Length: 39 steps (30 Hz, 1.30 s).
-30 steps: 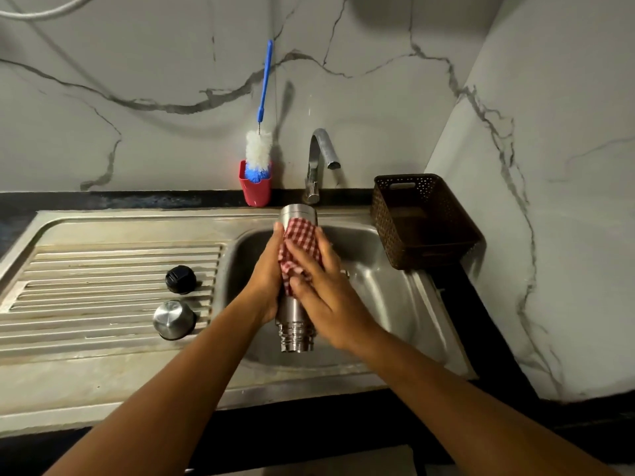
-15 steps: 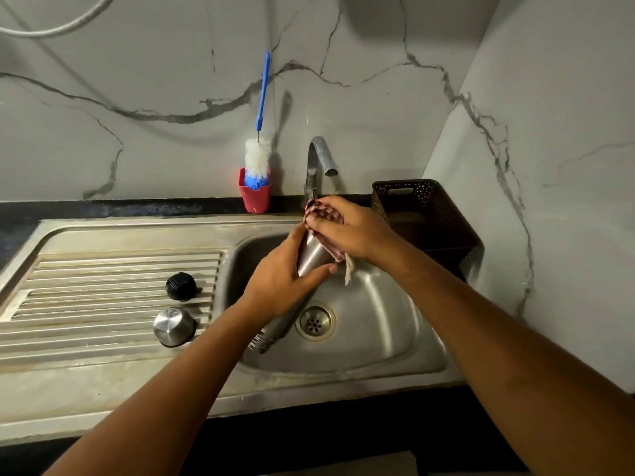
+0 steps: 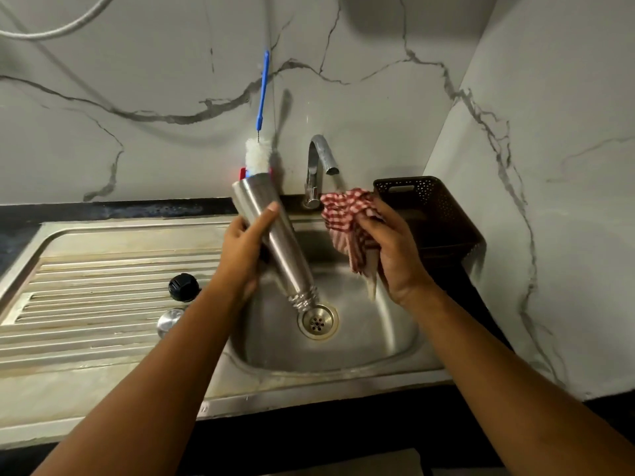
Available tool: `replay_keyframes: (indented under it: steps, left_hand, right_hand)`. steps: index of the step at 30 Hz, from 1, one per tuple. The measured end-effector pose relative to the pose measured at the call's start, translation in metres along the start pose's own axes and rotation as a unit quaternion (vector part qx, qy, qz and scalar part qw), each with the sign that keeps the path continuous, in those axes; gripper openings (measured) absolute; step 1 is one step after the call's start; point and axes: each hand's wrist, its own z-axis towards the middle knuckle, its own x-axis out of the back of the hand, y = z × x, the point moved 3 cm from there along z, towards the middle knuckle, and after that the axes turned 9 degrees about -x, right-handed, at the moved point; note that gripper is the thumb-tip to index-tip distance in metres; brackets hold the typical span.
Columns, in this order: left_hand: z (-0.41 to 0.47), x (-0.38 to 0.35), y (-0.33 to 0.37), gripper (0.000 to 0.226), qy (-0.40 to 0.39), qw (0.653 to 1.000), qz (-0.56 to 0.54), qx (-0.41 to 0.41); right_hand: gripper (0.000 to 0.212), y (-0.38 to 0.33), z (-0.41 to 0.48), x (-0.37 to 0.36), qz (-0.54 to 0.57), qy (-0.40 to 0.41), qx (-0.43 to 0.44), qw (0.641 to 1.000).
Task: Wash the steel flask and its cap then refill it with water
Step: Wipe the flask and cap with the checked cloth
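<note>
My left hand point(image 3: 242, 250) grips the steel flask point(image 3: 275, 235) around its body and holds it tilted over the sink basin point(image 3: 378, 338), threaded mouth down near the drain point(image 3: 318, 321), base up. My right hand point(image 3: 391, 255) is closed on a bunched red-and-white checked cloth point(image 3: 347, 214), to the right of the flask and apart from it. A round steel cap point(image 3: 168, 321), partly hidden by my left forearm, and a black inner stopper point(image 3: 184, 286) lie on the ribbed draining board point(image 3: 86, 297).
The curved tap point(image 3: 321, 156) stands behind the basin; I see no water running. A blue-handled bottle brush point(image 3: 259, 149) stands in a red holder at the wall. A dark perforated basket point(image 3: 433, 214) sits right of the sink, in the marble corner.
My right hand has lifted the cloth off the flask and moved right. My left hand swung the flask so its base points up-left and its mouth sits by the drain.
</note>
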Motion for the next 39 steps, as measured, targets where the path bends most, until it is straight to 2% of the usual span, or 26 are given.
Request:
replay_keyframes:
  steps: [2, 3, 4, 5, 6, 7, 8, 10, 11, 12, 14, 16, 18, 20, 24, 26, 28, 31, 36, 39]
  left_hand:
    - [0.004, 0.000, 0.009, 0.052, 0.015, 0.996, -0.081, 0.023]
    - [0.005, -0.002, 0.011, 0.053, 0.022, 0.993, -0.112, 0.034]
    - [0.005, -0.005, 0.012, 0.053, 0.027, 0.989, -0.137, 0.047]
    - [0.002, -0.010, 0.012, 0.053, 0.028, 0.987, -0.147, 0.060]
    - [-0.001, -0.015, 0.010, 0.057, 0.032, 0.986, -0.151, 0.068]
    - [-0.004, -0.019, 0.007, 0.063, 0.039, 0.986, -0.146, 0.071]
    - [-0.007, -0.022, 0.004, 0.067, 0.054, 0.985, -0.145, 0.072]
    - [-0.010, -0.024, -0.003, 0.070, 0.090, 0.985, -0.134, 0.062]
    - [-0.011, -0.023, -0.006, 0.071, 0.102, 0.986, -0.118, 0.060]
    - [-0.013, -0.023, -0.007, 0.072, 0.105, 0.986, -0.111, 0.064]
    - [-0.016, -0.022, -0.008, 0.080, 0.093, 0.981, -0.142, 0.089]
    - [-0.017, -0.021, -0.003, 0.078, 0.092, 0.974, -0.181, 0.104]
    - [-0.017, -0.020, 0.000, 0.074, 0.107, 0.967, -0.205, 0.109]
    - [-0.016, -0.016, -0.002, 0.075, 0.137, 0.962, -0.211, 0.105]
    - [-0.011, 0.004, -0.010, 0.075, 0.234, 0.949, -0.199, 0.073]
    - [-0.013, 0.010, -0.011, 0.062, 0.263, 0.951, -0.161, 0.039]
    - [-0.016, 0.009, -0.010, 0.051, 0.258, 0.959, -0.120, 0.000]
    - [-0.020, 0.007, -0.004, 0.042, 0.233, 0.968, -0.073, -0.058]
    - [-0.033, 0.006, -0.005, 0.066, 0.149, 0.982, 0.016, -0.112]
    - [-0.038, 0.005, -0.014, 0.067, 0.126, 0.987, 0.017, -0.099]
  right_hand:
    - [0.048, 0.020, -0.010, -0.006, 0.086, 0.038, -0.032, 0.995]
    - [0.052, 0.029, -0.016, -0.013, 0.058, 0.040, -0.022, 0.997]
    - [0.055, 0.037, -0.021, -0.022, -0.043, 0.036, 0.007, 0.998]
    - [0.058, 0.049, -0.023, -0.030, -0.184, 0.037, 0.042, 0.981]
    - [0.061, 0.061, -0.025, -0.038, -0.304, 0.040, 0.068, 0.949]
    - [0.063, 0.071, -0.024, -0.043, -0.372, 0.050, 0.076, 0.924]
    - [0.061, 0.077, -0.022, -0.045, -0.381, 0.069, 0.058, 0.920]
    - [0.052, 0.079, -0.017, -0.046, -0.285, 0.104, -0.068, 0.951]
    - [0.054, 0.079, -0.013, -0.045, -0.205, 0.095, -0.166, 0.960]
    - [0.059, 0.077, -0.011, -0.044, -0.126, 0.060, -0.264, 0.954]
    - [0.065, 0.070, -0.011, -0.042, 0.008, -0.077, -0.407, 0.910]
    - [0.068, 0.064, -0.014, -0.043, 0.114, -0.184, -0.458, 0.862]
    - [0.071, 0.063, -0.017, -0.044, 0.169, -0.204, -0.472, 0.841]
    - [0.075, 0.063, -0.021, -0.050, 0.194, -0.175, -0.490, 0.832]
    - [0.068, 0.068, -0.025, -0.067, 0.284, -0.025, -0.500, 0.818]
    - [0.062, 0.071, -0.029, -0.077, 0.336, 0.052, -0.488, 0.804]
    - [0.057, 0.077, -0.030, -0.084, 0.385, 0.118, -0.473, 0.784]
    - [0.046, 0.083, -0.027, -0.087, 0.428, 0.150, -0.452, 0.768]
    - [0.026, 0.067, -0.016, -0.081, 0.399, 0.147, -0.423, 0.800]
    - [0.026, 0.064, -0.016, -0.068, 0.362, 0.149, -0.414, 0.822]
